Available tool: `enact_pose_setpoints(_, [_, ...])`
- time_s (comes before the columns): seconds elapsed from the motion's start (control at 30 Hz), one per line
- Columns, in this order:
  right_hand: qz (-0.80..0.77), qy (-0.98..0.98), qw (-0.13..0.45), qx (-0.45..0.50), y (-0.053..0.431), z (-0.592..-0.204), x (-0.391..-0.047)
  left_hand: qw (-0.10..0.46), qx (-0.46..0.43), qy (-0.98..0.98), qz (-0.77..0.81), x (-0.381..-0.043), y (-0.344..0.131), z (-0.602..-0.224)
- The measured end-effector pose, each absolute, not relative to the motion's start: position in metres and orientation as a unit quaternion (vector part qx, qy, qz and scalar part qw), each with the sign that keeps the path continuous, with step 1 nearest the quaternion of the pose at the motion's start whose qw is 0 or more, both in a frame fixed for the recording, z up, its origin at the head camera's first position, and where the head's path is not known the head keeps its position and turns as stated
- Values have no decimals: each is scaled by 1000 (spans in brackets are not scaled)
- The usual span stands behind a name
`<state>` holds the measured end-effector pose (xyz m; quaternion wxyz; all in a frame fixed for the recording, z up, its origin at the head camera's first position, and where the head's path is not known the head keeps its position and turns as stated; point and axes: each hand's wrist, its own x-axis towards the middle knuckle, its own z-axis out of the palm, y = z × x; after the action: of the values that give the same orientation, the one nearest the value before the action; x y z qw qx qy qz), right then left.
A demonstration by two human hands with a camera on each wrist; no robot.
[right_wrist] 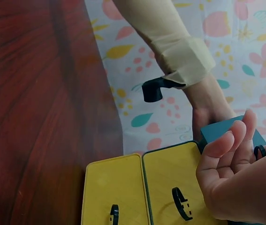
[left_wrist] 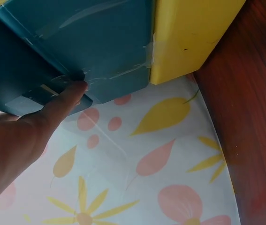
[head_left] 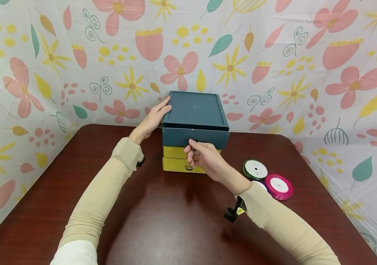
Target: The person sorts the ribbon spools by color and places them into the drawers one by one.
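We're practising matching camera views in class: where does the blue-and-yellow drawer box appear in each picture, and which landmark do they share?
Head: the drawer box stands near the centre, blue part uppermost.
Left wrist: the drawer box fills the top left and centre, seen sideways.
Right wrist: the drawer box is at the bottom, right of centre.
Shared landmark: the left hand, beside the blue part in all three.

3 drawers (head_left: 176,137) here, 1 blue and 2 yellow, plus 3 handles (right_wrist: 115,214), so one each. Also 3 spools (head_left: 279,186), 2 hands (head_left: 153,119), 2 wrist cams (head_left: 231,214) and 1 table (head_left: 188,224) lol.
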<state>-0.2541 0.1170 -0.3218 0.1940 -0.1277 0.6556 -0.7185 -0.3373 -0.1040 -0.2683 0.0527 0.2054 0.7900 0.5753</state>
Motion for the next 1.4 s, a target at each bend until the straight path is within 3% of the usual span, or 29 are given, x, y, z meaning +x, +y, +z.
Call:
enact_pose_setpoints(0.53, [-711, 652, 214, -152, 118, -324, -229, 42, 205, 800, 562, -339, -105, -271])
enact_pose_setpoints(0.87, [-698, 660, 224, -164, 119, -324, -214, 30, 206, 793, 572, -363, -106, -293])
enact_pose_setpoints(1.4, [-687, 663, 226, -193, 122, -323, -189, 20, 208, 795, 570, -361, -104, -291])
